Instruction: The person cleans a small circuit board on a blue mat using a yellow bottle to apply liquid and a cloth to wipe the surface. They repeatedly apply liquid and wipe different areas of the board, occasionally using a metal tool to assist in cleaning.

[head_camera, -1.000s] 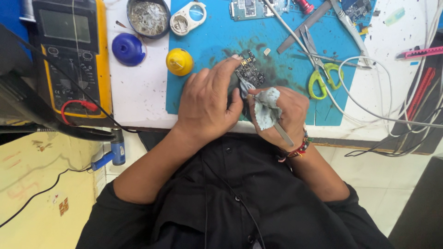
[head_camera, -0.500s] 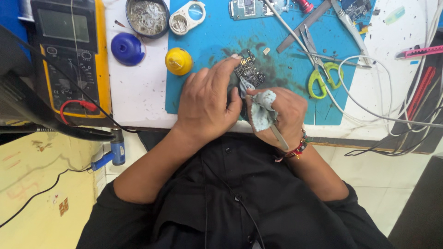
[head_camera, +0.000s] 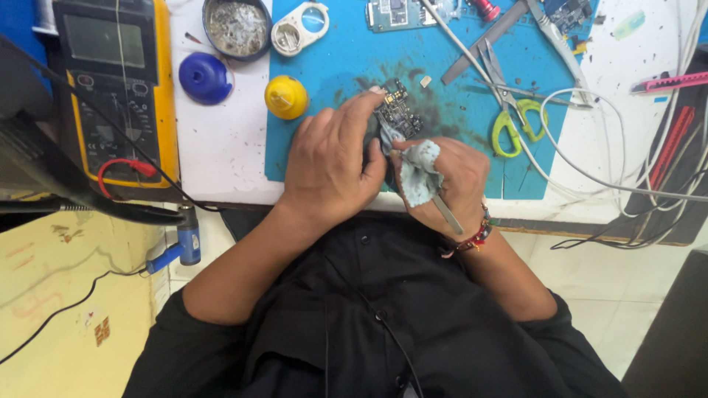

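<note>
Small circuit board pinned under left hand fingertips as before; right hand fingers clamped on cloth-wrapped tweezers, now nudged closer, wiping continuing.

Yellow multimeter far left, red lead across its base. Blue cap and yellow cap on white surface. Round tin at top edge, white loupe just beside. Green-handled scissors on blue mat. Green board at top. White cables right. Pink knife far right.
</note>
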